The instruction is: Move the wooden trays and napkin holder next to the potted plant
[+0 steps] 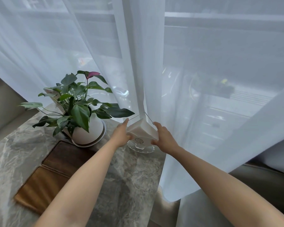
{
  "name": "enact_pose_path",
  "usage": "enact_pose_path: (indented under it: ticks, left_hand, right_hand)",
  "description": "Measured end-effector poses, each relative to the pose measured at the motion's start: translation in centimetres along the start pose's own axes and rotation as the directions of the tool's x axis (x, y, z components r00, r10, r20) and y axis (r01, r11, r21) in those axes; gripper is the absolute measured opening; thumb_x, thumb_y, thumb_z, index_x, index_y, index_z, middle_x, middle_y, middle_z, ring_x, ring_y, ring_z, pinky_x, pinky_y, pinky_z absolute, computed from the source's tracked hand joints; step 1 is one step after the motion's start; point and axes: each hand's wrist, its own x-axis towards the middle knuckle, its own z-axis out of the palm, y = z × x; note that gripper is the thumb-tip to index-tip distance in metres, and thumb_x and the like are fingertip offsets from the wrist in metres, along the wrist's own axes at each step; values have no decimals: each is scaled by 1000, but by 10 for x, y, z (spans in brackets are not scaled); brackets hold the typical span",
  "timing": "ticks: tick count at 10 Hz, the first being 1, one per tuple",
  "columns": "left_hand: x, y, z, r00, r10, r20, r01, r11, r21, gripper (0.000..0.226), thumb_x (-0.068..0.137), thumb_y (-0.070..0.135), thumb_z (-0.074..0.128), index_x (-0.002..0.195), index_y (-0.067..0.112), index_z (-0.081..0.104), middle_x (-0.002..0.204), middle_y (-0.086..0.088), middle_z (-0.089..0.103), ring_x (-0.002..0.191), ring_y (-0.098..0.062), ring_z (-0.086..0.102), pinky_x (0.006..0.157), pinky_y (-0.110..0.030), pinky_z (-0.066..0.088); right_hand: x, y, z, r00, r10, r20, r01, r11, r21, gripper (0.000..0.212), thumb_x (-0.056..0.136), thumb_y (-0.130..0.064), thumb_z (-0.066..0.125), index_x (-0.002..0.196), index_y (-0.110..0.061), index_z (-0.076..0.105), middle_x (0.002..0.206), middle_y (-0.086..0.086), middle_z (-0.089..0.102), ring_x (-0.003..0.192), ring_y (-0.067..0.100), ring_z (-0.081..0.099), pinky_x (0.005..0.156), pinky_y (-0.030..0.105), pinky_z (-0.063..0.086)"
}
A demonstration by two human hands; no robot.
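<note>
Sheer white curtains (138, 54) hang across a bright window behind a grey marbled tabletop (129, 177), their folds falling to the far edge of the stone. Both bare arms reach forward over the tabletop to a clear napkin holder (141, 145) filled with white napkins (142, 130). The left hand (121, 135) presses against the holder's left side and the right hand (162, 136) against its right side, so the fingers (126, 122) of both hands are clamped on the holder between them. The holder's round clear base sits at the tabletop surface; whether it rests there or is held just above cannot be told. Its upper corner touches the hanging curtain. Just left of the left hand's fingers stands a plant (79, 99) with dark green leaves and one pink bloom, in a white pot (87, 131) on a white saucer. Below and left of the left hand, under the forearm, lie two trays end to end: a dark tray (67, 158) touching the saucer's near edge and a lighter tray (39, 185) closer to the person.
</note>
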Motion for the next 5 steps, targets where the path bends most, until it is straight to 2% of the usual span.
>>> enact_pose_path:
  ticks: [1, 2, 3, 4, 5]
  left_hand:
    - [-1, -4, 5, 1000, 8, -10, -8, 1000, 11, 81, 90, 20, 57, 149, 21, 2, 158, -11, 17, 142, -32, 25, 114, -47, 27]
    - [-7, -7, 5, 998, 17, -61, -13, 997, 80, 84, 89, 26, 57, 149, 18, -1, 159, -10, 16, 145, -29, 16, 117, -50, 24]
    - [-15, -8, 4, 991, 67, -119, -51, 990, 135, 81, 89, 29, 57, 148, 14, 5, 158, -10, 18, 146, -26, 15, 118, -48, 23]
    - [-31, -6, 3, 977, 114, -178, -79, 978, 195, 70, 91, 32, 53, 146, 10, 15, 156, -11, 23, 145, -25, 19, 117, -44, 25]
    - [-45, -1, 3, 948, 169, -268, -97, 961, 261, 57, 94, 33, 43, 142, 8, 27, 151, -12, 32, 140, -26, 27, 113, -41, 28]
  right_hand:
    - [-1, 0, 0, 1000, -7, -7, 7, 1000, -6, 77, 82, -11, 64, 144, -21, 21, 129, 18, 45, 112, 33, 50, 94, 37, 41]
    - [-5, -2, 1, 1000, -8, -11, 8, 999, -43, 79, 84, -11, 60, 147, -18, 13, 132, 19, 43, 114, 33, 49, 94, 38, 42]
    - [-9, -1, 2, 999, -5, -34, 3, 997, -77, 83, 85, -13, 58, 148, -16, 4, 139, 18, 37, 121, 33, 43, 97, 40, 42]
    - [-19, -6, 1, 999, -13, -40, 9, 995, -101, 83, 87, -20, 56, 148, -12, 0, 149, 16, 26, 134, 32, 30, 104, 40, 36]
    - [-29, -12, 0, 993, -85, -84, 71, 985, -157, 80, 92, -31, 49, 148, -9, -3, 157, 13, 8, 144, 29, 11, 114, 39, 24]
